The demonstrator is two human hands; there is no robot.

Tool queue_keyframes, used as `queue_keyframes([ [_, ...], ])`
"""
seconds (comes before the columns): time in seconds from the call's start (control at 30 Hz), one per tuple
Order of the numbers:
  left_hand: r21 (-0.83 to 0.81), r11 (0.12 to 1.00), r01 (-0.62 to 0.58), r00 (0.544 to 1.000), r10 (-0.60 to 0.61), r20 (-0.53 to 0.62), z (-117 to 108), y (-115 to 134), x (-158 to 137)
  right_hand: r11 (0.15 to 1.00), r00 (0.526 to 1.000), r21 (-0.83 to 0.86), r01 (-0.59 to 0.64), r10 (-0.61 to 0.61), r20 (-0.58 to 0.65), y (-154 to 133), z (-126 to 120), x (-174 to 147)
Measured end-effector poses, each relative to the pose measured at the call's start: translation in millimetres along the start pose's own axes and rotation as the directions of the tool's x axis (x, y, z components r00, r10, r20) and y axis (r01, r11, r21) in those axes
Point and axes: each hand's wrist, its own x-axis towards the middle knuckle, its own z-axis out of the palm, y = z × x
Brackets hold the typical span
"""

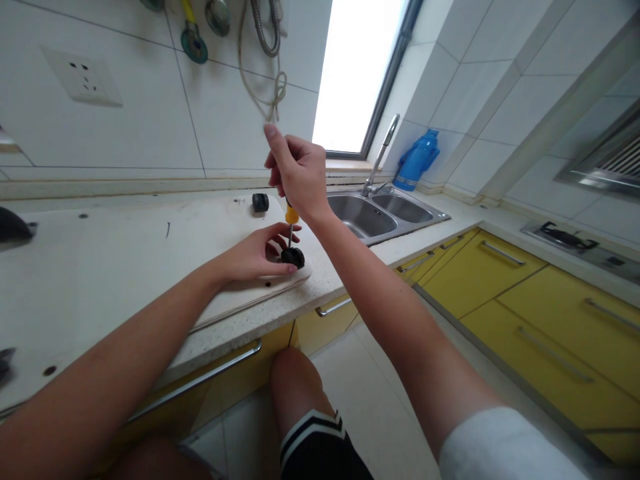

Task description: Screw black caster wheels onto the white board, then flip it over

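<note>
My right hand (300, 170) is closed around the top of a screwdriver (292, 215), its thumb pointing up. The yellow part of the handle shows below my fingers, and the metal shaft runs down almost upright to a black caster wheel (293, 257). My left hand (263, 253) grips that caster from the left, thumb in front and fingers behind. The caster sits near the right corner of a flat white board (125, 267). Its screws and the screwdriver's tip are hidden. Another black caster (260, 203) stands at the board's far right corner.
The board lies on a speckled countertop (330, 280), above yellow cabinets with metal handles. Dark parts sit at the board's left end. To the right are a double steel sink (360, 220), a tap (383, 157), a blue thermos flask (417, 160) and a gas hob (575, 243).
</note>
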Motion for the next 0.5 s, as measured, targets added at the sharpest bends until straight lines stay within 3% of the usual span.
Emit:
queue_keyframes([
  [0.17, -0.054, 0.996, -0.069, 0.997, 0.068, -0.027, -3, -8, -1, 0.999, 0.997, -0.028, -0.021, 0.019, -0.069, -12, -18, -13],
  [0.27, -0.091, 0.995, -0.036, 0.999, 0.033, -0.034, 0, -8, -2, 1.0, 0.992, -0.022, -0.013, 0.01, -0.126, -19, -25, -27],
  [0.37, 0.028, 0.999, -0.02, 0.997, 0.022, -0.069, 8, -10, -3, 0.999, 0.983, -0.033, 0.035, -0.041, -0.181, -25, -28, -43],
  [0.5, 0.234, 0.966, -0.105, 0.985, 0.134, -0.112, 16, -12, -6, 0.996, 0.977, -0.072, 0.044, -0.058, -0.205, -31, -29, -60],
])
